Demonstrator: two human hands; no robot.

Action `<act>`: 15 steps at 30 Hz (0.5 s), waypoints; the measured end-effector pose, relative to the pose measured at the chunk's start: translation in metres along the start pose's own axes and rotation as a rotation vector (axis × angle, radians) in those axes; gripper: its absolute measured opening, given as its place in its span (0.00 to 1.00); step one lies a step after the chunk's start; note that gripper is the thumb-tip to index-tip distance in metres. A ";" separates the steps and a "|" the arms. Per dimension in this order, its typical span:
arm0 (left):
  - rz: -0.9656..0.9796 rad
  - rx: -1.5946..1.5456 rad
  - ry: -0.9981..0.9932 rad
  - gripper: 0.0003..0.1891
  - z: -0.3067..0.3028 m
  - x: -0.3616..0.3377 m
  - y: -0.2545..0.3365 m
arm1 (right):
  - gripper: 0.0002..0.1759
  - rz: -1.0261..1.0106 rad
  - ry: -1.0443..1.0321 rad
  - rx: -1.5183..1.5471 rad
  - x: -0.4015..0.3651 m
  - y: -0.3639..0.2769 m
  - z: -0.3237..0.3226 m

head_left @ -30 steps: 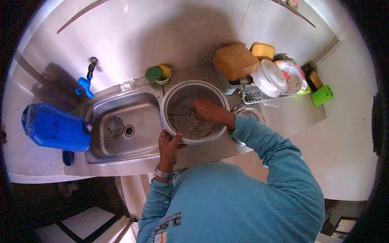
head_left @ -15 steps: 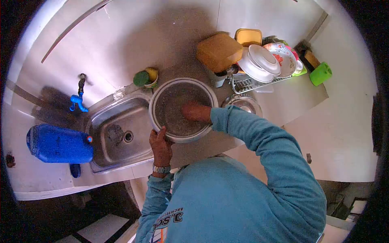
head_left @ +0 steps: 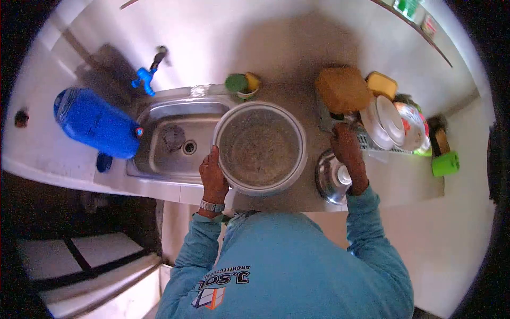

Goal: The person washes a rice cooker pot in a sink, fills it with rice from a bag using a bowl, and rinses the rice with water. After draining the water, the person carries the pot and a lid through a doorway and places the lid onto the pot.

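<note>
A large round metal pot [head_left: 260, 149] sits on the counter at the sink's right edge, its inside speckled grey-brown. My left hand [head_left: 213, 173] grips its left rim, thumb over the edge. Away from the pot, my right hand [head_left: 348, 146] is over the near left edge of the dish rack, above a shiny metal lid [head_left: 330, 178] with a pale knob. The fingers of that hand look curled, but what they hold, if anything, is hidden.
Left of the pot are a steel sink [head_left: 164, 159], a blue jug [head_left: 98, 123] and a blue tap [head_left: 143, 80]. A green scrubber [head_left: 236, 82] rests on a small tub behind. White plates [head_left: 390, 119], an orange-brown container [head_left: 343, 89] and a green cup [head_left: 445, 164] stand at right.
My right hand has come out of the pot and moved right to the dish rack. My left hand still holds the rim. The camera view has shifted.
</note>
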State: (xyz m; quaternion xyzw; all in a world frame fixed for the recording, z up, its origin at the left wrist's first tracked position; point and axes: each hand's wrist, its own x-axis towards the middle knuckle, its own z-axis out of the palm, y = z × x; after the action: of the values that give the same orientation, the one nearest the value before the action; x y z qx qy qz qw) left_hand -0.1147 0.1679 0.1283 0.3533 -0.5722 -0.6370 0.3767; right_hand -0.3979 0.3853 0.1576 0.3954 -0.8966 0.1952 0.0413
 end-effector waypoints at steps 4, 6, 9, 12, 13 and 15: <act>0.063 -0.036 0.064 0.21 -0.023 0.008 0.002 | 0.10 -0.038 -0.155 -0.082 -0.009 0.055 0.071; 0.279 0.184 0.089 0.21 -0.032 0.005 0.010 | 0.09 -0.072 -0.228 -0.296 -0.002 0.088 0.108; 0.079 -0.037 0.137 0.22 -0.034 -0.002 0.032 | 0.14 -0.174 -0.081 -0.060 0.022 -0.018 0.046; 0.020 -0.264 0.249 0.22 -0.034 -0.002 0.028 | 0.17 -0.173 -0.163 0.468 0.047 -0.122 0.037; 0.045 -0.190 0.302 0.23 -0.035 0.000 0.026 | 0.17 -0.189 -0.202 0.592 0.064 -0.149 0.058; 0.180 0.114 0.313 0.23 -0.045 -0.001 0.019 | 0.15 -0.311 -0.214 0.488 0.085 -0.198 0.087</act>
State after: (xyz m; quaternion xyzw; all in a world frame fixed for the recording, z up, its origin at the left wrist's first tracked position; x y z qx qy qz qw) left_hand -0.0736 0.1469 0.1427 0.4162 -0.5713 -0.5045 0.4958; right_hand -0.3055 0.1722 0.1598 0.5446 -0.7511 0.3534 -0.1200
